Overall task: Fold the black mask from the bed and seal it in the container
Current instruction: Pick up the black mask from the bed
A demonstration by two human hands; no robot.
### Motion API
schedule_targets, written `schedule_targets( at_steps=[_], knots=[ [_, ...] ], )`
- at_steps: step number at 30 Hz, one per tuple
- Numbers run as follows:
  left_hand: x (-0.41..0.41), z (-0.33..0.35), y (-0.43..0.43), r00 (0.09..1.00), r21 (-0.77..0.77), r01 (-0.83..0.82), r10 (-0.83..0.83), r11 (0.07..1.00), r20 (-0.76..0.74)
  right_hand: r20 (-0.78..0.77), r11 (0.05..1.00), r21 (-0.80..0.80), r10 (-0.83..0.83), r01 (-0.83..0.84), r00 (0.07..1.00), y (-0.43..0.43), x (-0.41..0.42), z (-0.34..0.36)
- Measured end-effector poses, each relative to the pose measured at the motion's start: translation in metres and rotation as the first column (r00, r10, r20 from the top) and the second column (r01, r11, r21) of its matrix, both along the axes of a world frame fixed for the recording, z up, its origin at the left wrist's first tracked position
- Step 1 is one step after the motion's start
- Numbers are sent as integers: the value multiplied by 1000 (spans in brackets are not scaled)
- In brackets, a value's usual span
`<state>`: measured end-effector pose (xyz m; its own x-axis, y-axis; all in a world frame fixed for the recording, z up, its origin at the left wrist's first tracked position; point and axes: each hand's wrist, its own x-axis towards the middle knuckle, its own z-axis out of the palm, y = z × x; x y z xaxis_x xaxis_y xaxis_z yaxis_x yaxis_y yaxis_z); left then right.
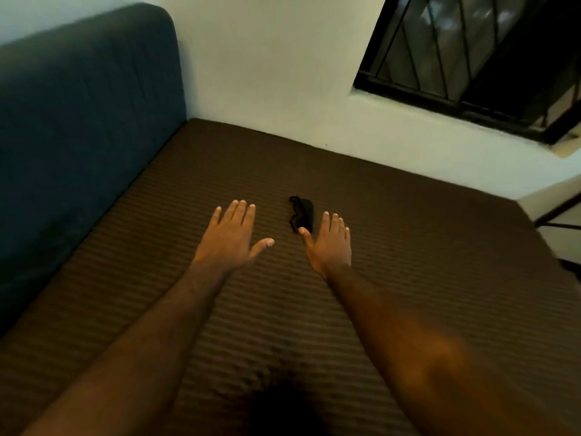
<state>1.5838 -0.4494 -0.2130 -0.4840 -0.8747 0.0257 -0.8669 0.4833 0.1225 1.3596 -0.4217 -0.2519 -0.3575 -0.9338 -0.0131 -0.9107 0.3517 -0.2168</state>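
The black mask [302,214] lies crumpled on the bed [408,247]; your right hand [330,243], open and empty, sits just beside it for pickup, while your left hand [231,236], fingers spread, hovers farther away.

White wall [267,73], barred window [471,51], blue headboard [78,121], seemingly dim light

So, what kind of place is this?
Most likely a bedroom: a bed with a brown striped cover, a dark blue padded headboard and a barred window in the white wall.

Two bare forearms, no sleeves, left grip [231,236], right grip [330,243]
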Motion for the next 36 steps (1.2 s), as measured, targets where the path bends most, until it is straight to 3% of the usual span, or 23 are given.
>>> schedule_targets(
  at_steps=[8, 13, 17, 23, 26, 36],
  knots=[
    [-91, -82, -89, 961, 74, 188, -199, 979, 191, 87, 996, 85, 21, -29, 996, -65, -38, -104],
    [-140, -148, -138, 951, 124, 185, -209, 975, 226, 157, 993, 121, 0, -20, 988, -109, -69, -164],
    [-168, -200, -167, 951, 229, 143, -198, 963, 237, 332, 980, 188, -7, -59, 943, -135, -93, -210],
    [-194, -274, -191, 974, 427, 37, -128, 903, 186, 584, 973, 227, -99, -45, 806, -163, -115, -266],
    [-191, -297, -202, 975, 512, -5, -110, 859, 194, 601, 975, 219, -96, -47, 794, -171, -121, -286],
    [-215, -318, -232, 946, 444, 10, -152, 896, 286, 543, 956, 286, -100, -72, 834, -197, -110, -309]
  ],
)
